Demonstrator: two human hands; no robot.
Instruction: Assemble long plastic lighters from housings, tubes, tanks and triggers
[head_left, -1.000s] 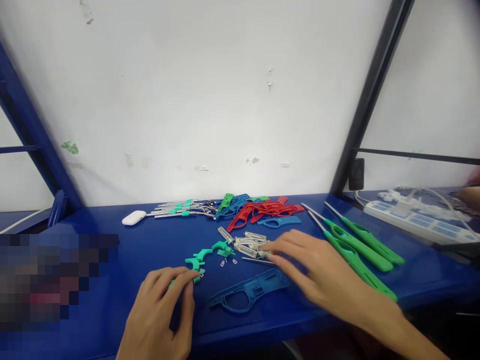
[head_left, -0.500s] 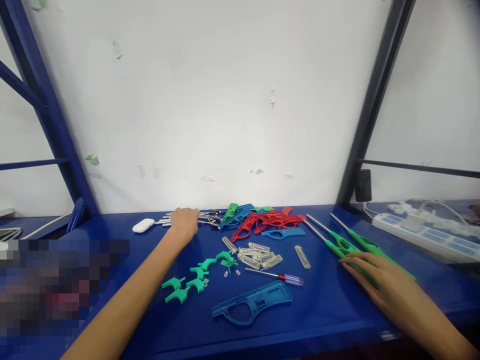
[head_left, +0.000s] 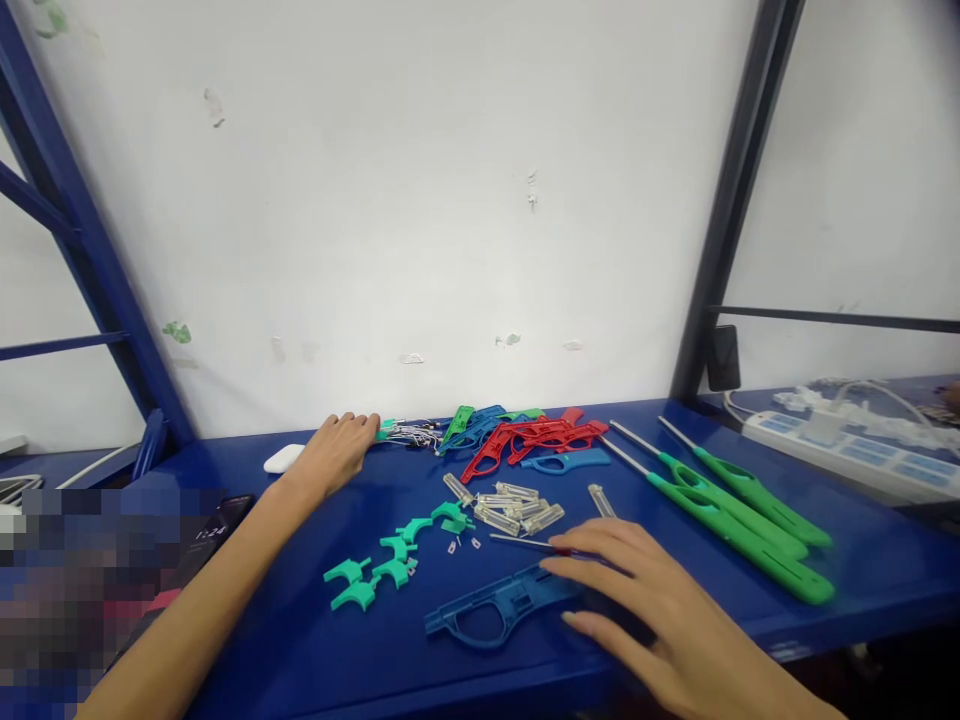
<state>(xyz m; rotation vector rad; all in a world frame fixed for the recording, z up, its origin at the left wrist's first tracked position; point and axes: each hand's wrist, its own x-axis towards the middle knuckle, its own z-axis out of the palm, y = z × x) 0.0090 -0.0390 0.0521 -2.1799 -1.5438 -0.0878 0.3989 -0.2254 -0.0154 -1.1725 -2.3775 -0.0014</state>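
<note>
Reaching to abt 11 o'clock from the wearer, head view, L hand (head_left: 334, 458) covers part of the wired rods (head_left: 411, 434); can't tell if gripping. R hand (head_left: 649, 610), approx 2 o'clock, fingers spread, overlaps blue shell (head_left: 517, 597) (12 o'clock), contact unclear; screwdriver (head_left: 521, 541) partly hidden.

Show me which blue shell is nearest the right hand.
The front blue shell, partly hidden by the right hand; the other blue shells lie farther back.

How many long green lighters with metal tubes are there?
3. All lie on the right of the blue table: the front lighter nearest its edge, the middle lighter just behind, and the back lighter farthest behind. None looks hidden.
</note>
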